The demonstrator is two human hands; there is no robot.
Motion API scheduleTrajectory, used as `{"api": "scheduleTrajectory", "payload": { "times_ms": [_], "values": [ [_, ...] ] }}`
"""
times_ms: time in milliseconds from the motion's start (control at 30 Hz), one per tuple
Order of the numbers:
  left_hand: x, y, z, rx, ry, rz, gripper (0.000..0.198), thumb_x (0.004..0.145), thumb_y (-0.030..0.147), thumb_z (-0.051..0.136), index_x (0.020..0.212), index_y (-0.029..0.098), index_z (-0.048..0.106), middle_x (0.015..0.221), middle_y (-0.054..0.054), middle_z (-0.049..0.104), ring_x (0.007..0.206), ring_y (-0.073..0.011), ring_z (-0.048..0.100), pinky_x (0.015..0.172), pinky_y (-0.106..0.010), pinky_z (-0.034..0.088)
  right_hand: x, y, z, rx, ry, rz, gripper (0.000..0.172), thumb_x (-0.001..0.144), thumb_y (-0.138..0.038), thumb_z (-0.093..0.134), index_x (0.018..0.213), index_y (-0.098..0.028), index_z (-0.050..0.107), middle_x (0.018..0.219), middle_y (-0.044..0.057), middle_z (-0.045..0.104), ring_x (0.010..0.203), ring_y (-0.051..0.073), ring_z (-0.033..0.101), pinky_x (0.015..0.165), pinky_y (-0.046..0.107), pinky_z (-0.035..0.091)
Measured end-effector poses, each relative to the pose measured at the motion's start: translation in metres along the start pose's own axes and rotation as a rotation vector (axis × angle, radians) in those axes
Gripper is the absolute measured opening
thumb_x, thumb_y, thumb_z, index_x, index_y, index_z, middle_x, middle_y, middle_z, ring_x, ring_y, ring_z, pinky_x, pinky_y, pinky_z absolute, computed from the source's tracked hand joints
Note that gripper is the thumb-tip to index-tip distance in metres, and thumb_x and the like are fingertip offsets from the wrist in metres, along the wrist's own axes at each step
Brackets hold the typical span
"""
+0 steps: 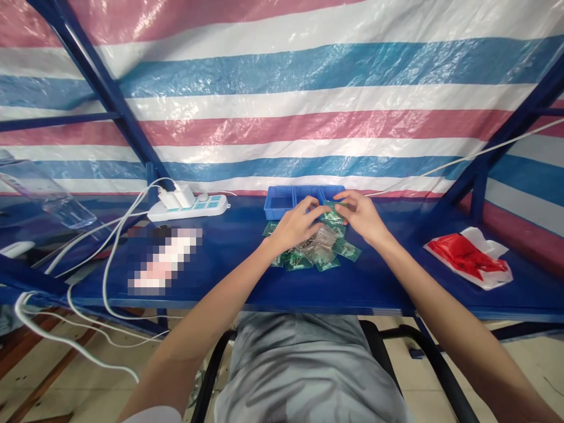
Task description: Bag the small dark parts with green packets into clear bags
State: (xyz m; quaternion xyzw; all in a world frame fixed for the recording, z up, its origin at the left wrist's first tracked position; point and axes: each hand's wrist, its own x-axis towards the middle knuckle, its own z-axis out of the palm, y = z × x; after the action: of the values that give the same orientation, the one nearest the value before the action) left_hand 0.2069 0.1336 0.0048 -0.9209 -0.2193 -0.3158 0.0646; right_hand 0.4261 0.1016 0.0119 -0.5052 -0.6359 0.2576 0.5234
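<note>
My left hand (pixel 296 223) and my right hand (pixel 362 216) meet above a heap of small green packets (pixel 321 254) on the blue table (pixel 374 282). Both hands pinch one small green packet (pixel 333 210) between their fingertips, just in front of a blue sectioned tray (pixel 279 202). Some clear packets with dark parts lie in the middle of the heap.
A white power strip (pixel 189 207) with plugged chargers and white cables (pixel 110 258) lies at the left. A clear plastic bottle (pixel 48 197) rests far left. A red and white bag (pixel 469 257) lies at the right. A striped tarp hangs behind blue metal frame bars (pixel 106 94).
</note>
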Motion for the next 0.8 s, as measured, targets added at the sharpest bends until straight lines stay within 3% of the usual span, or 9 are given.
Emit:
{"api": "scheduleTrajectory", "payload": {
  "times_ms": [100,233,367,433,533,667,800],
  "values": [
    [0.001,-0.001,0.000,0.008,0.068,-0.003,0.025,0.101,0.029,0.052,0.125,0.025,0.058,0.118,-0.010,0.052,0.105,-0.0201,0.060,0.074,-0.029,0.055,-0.005,-0.002,0.014,0.169,-0.010,0.044,0.026,0.081,-0.039,0.071,0.098,-0.021,0.065,0.079,0.002,0.066,0.060,0.016,0.059,0.050,0.027,0.046],
    [0.003,-0.002,0.001,0.024,0.121,-0.062,0.022,0.105,0.033,0.045,0.116,0.021,0.060,0.115,-0.009,0.056,0.102,-0.0184,0.062,0.073,-0.027,0.053,-0.006,0.001,0.020,0.227,-0.038,0.081,0.027,0.088,-0.047,0.062,0.094,-0.020,0.063,0.081,0.005,0.066,0.065,0.019,0.067,0.049,0.026,0.047],
    [0.004,-0.003,0.003,-0.006,0.118,-0.151,0.024,0.107,0.033,0.041,0.114,0.019,0.059,0.107,-0.008,0.065,0.098,-0.0181,0.065,0.076,-0.027,0.053,-0.006,0.003,0.019,0.049,-0.035,-0.044,0.029,0.092,-0.047,0.056,0.101,-0.021,0.065,0.096,0.008,0.069,0.081,0.023,0.070,0.052,0.027,0.050],
    [0.003,-0.003,0.003,-0.022,0.100,-0.194,0.025,0.107,0.034,0.041,0.117,0.019,0.058,0.107,-0.007,0.069,0.096,-0.0183,0.067,0.075,-0.027,0.052,-0.008,0.002,0.019,-0.070,-0.042,-0.115,0.028,0.091,-0.047,0.058,0.099,-0.021,0.066,0.095,0.008,0.069,0.083,0.024,0.068,0.057,0.029,0.052],
    [0.002,-0.002,0.003,-0.041,0.090,-0.223,0.026,0.106,0.033,0.043,0.125,0.021,0.056,0.109,-0.006,0.071,0.095,-0.0185,0.069,0.073,-0.026,0.051,-0.011,0.000,0.021,-0.144,-0.038,-0.147,0.029,0.090,-0.049,0.060,0.085,-0.021,0.063,0.081,0.005,0.067,0.078,0.023,0.065,0.060,0.031,0.052],
    [0.002,0.000,0.002,-0.081,0.116,-0.215,0.033,0.104,0.036,0.049,0.134,0.022,0.051,0.108,-0.005,0.072,0.087,-0.0175,0.070,0.071,-0.026,0.051,-0.010,0.002,0.022,-0.050,-0.052,-0.080,0.038,0.089,-0.057,0.061,0.074,-0.022,0.056,0.067,0.002,0.061,0.067,0.021,0.063,0.054,0.029,0.047],
    [0.002,-0.003,0.000,-0.134,0.119,-0.121,0.036,0.102,0.047,0.050,0.128,0.022,0.057,0.109,-0.006,0.070,0.088,-0.0169,0.069,0.073,-0.027,0.053,-0.008,0.006,0.021,0.064,-0.058,0.006,0.043,0.084,-0.062,0.066,0.075,-0.021,0.059,0.061,0.000,0.058,0.053,0.016,0.054,0.049,0.027,0.042]
  ]
}}
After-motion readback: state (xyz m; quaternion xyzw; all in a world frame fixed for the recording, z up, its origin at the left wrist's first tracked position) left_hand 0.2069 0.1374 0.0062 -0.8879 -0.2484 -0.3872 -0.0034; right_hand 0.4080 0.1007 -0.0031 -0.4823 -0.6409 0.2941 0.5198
